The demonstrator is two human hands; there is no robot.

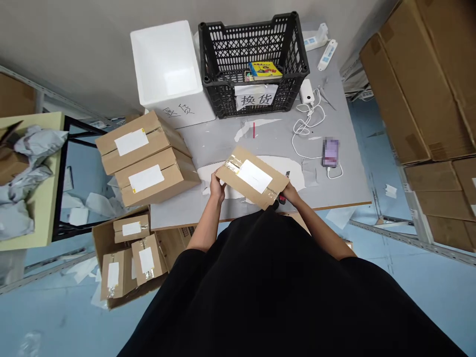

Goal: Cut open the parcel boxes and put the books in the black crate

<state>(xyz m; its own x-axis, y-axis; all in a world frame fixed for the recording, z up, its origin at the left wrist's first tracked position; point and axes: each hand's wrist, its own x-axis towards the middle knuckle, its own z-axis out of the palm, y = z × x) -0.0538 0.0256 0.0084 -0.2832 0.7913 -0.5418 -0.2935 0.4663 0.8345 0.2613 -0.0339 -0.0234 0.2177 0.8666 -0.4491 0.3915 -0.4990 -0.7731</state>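
Note:
A flat cardboard box (pixel 243 186) is held tilted above the front of the grey table, with a white label (pixel 255 176) and clear tape on its upper face. My left hand (pixel 217 187) grips its left corner, thumb at the edge. At the opposite end, my right hand (pixel 290 192) is closed round the right corner, its fingers partly hidden by the box. Close to that hand, a red and black object (pixel 282 199) shows only in part, so its kind is unclear. Beneath the box lies a white sheet (pixel 297 171) on the tabletop.
Two labelled cartons (pixel 148 181) are stacked at the table's left. Behind stand a white foam bin (pixel 178 111) and a black crate (pixel 219 99) holding books. A phone (pixel 330 152) and cables lie right. Below left, an open carton (pixel 98 238) holds several boxes; large cartons (pixel 420 74) stand right.

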